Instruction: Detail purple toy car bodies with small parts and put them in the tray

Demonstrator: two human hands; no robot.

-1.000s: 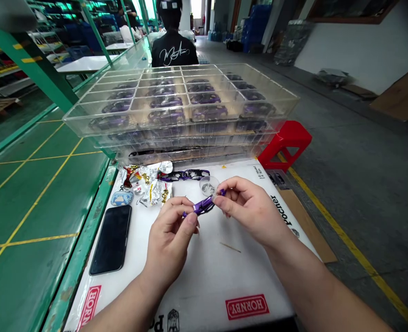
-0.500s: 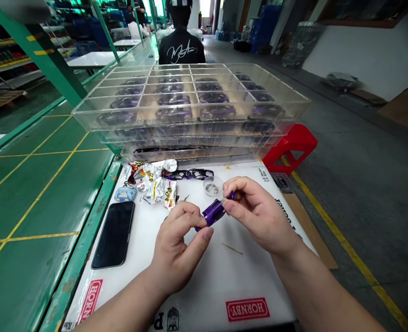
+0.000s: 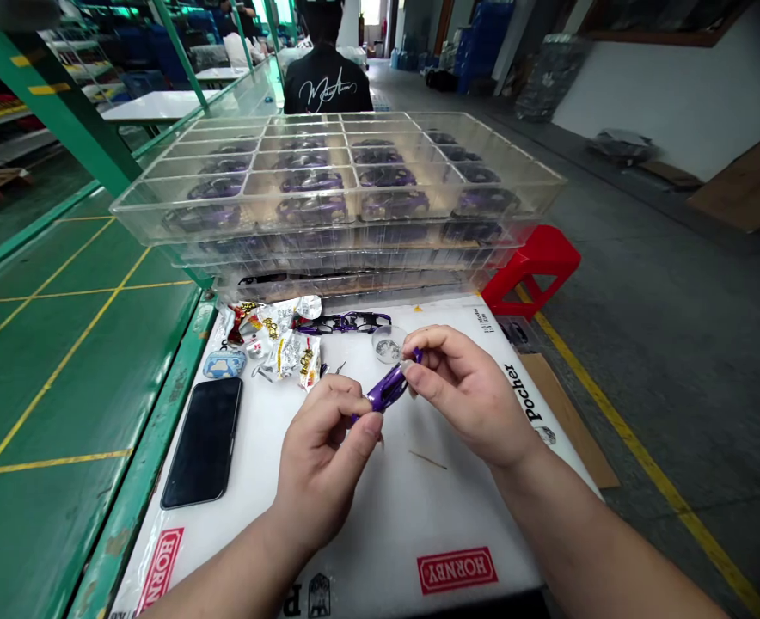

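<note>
Between my two hands is a small purple toy car body (image 3: 388,389), held tilted above the white work surface (image 3: 380,516). My left hand (image 3: 325,451) pinches its lower left end between thumb and fingers. At the upper right end, my right hand (image 3: 461,391) closes on it with thumb and fingertips, which partly cover that end. Just behind the right fingers stands a small clear round dish (image 3: 388,346) with tiny bits in it. A thin stick (image 3: 427,460) lies below the car body. Dark and purple car parts (image 3: 347,322) lie in a row farther back.
Stacked clear compartment trays (image 3: 334,185) with purple car bodies fill the back. At left lie a black phone (image 3: 202,443), a blue-and-white item (image 3: 224,364) and crumpled wrappers (image 3: 283,344). A red stool (image 3: 538,266) stands right; a person (image 3: 327,77) sits beyond the trays.
The view has shifted slightly, so most things appear a little farther left. The car body has turned somewhat in my fingers; both hands keep hold of it.
</note>
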